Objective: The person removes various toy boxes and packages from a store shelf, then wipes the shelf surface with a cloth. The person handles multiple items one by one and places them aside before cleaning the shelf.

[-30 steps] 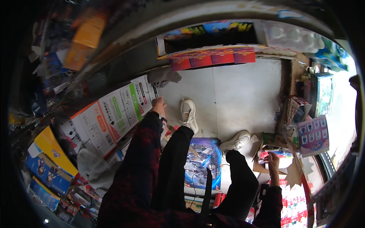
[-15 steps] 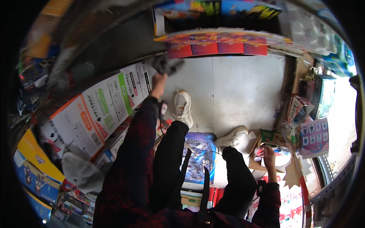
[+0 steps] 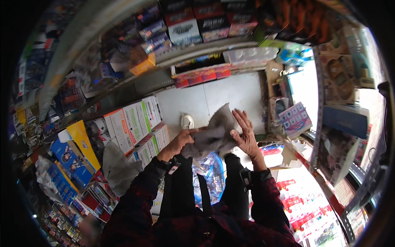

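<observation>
A crumpled grey cloth hangs in front of me, above my knees and the floor. My left hand is closed on its left edge, the fingers pinching the fabric. My right hand is at the cloth's right side, fingers stretched out and thumb apart, the thumb side touching or very near the fabric. Nothing shows inside the right hand. Below the cloth, between my legs, lies a blue picture-printed package, partly covered.
White cartons with orange and green bands stand at the left, with another grey cloth beside them. A red display box sits at the far floor edge. Packed shelves surround me. A purple-and-white card stands at right.
My left hand has drawn the grey cloth back from the far floor toward me. My right hand has left the small red item by the right-hand box and come up to the cloth.
</observation>
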{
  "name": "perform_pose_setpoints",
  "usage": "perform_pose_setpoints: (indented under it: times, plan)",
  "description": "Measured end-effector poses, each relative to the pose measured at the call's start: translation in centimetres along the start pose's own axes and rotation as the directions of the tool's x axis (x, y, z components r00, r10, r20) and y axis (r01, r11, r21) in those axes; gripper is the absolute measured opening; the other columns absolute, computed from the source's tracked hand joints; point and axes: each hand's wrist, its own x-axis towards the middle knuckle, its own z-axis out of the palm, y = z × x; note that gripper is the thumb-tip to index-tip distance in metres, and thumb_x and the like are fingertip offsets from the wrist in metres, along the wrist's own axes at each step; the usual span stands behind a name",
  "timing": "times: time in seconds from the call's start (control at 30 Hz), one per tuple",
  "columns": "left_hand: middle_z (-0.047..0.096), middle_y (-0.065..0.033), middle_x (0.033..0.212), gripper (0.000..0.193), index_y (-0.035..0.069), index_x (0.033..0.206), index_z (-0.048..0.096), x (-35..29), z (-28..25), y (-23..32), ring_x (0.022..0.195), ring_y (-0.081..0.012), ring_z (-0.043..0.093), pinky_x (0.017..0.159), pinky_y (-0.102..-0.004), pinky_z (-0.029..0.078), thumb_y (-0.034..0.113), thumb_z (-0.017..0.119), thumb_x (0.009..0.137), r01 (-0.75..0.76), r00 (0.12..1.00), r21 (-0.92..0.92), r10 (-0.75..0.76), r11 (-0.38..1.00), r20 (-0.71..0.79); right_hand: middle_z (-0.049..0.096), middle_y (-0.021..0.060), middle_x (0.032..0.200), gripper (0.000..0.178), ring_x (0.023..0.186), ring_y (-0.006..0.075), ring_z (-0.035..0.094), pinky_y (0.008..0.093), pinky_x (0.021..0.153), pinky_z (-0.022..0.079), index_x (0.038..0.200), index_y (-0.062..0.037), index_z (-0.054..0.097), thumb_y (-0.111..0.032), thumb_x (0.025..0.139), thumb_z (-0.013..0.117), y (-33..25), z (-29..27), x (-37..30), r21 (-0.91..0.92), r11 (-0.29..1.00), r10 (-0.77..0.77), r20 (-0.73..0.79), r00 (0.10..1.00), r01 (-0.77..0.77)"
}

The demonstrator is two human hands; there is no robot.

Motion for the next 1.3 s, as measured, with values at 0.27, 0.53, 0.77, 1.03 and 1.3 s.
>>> perform_pose_setpoints:
  times: [0.27, 0.53, 0.77, 1.03, 1.3]
  plan:
    - [0.056, -0.0104, 0.109, 0.035, -0.002, 0.108, 0.054, -4.5, 11.7, 7.4, 0.097, -0.0211, 0.055, 0.089, -0.0334, 0.042, 0.005, 0.05, 0.073, -0.381, 0.922, 0.059, 0.384, 0.923, -0.045, 0.032, 0.0096, 0.139, 0.09, 0.125, 0.022, 0.035, 0.0357, 0.105, 0.025, 0.137, -0.0027, 0.026, -0.071, 0.079, 0.033, -6.7, -1.8, -2.8, 0.811, 0.312, -0.001, 0.522, 0.853, -0.495]
    - [0.048, -0.0114, 0.109, 0.025, 0.001, 0.091, 0.057, -10.8, 17.2, 16.9, 0.112, -0.0356, 0.036, 0.094, -0.0443, 0.034, 0.005, 0.062, 0.068, -0.472, 0.398, 0.816, 0.745, -0.334, 0.535, 0.046, 0.0091, 0.123, 0.057, 0.112, 0.0228, 0.047, 0.0369, 0.095, 0.039, 0.129, -0.0059, 0.036, -0.038, 0.086, 0.054, -24.7, -3.4, -1.6, 0.983, -0.052, 0.016, 0.18, 0.984, -0.179]
    - [0.04, -0.0176, 0.121, 0.034, 0.0, 0.107, 0.053, -21.0, 21.3, 25.9, 0.111, -0.0354, 0.041, 0.091, -0.0431, 0.036, 0.007, 0.063, 0.075, -0.558, 0.125, 0.731, 0.832, -0.392, 0.541, 0.06, 0.0082, 0.103, 0.052, 0.091, 0.018, 0.059, 0.0304, 0.081, 0.047, 0.114, 0.0006, 0.051, -0.026, 0.074, 0.07, -41.1, -12.2, -1.6, 0.78, 0.528, -0.269, -0.221, 0.938, 0.335]
    - [0.05, -0.0103, 0.103, 0.03, 0.005, 0.1, 0.058, -26.2, 21.3, 32.0, 0.106, -0.0322, 0.045, 0.083, -0.0417, 0.04, -0.005, 0.061, 0.072, -0.398, -0.185, 0.741, 0.839, -0.54, 0.512, 0.055, 0.0122, 0.113, 0.072, 0.101, 0.023, 0.055, 0.0363, 0.091, 0.042, 0.126, -0.0018, 0.043, -0.037, 0.07, 0.073, -58.1, -25.3, -2.2, -0.132, 0.694, -0.691, -0.398, 0.604, 0.707]
    - [0.051, -0.012, 0.094, 0.021, 0.001, 0.095, 0.059, -30.6, 20.7, 36.9, 0.092, -0.0306, 0.05, 0.078, -0.0386, 0.042, -0.006, 0.057, 0.075, -0.082, -0.466, 0.847, 0.772, -0.525, 0.432, 0.049, 0.0169, 0.117, 0.056, 0.108, 0.0294, 0.05, 0.0352, 0.093, 0.036, 0.119, 0.0016, 0.044, -0.02, 0.073, 0.069, -74.5, -25.0, 7.9, -0.554, 0.25, -0.886, 0.199, 0.418, 0.794]
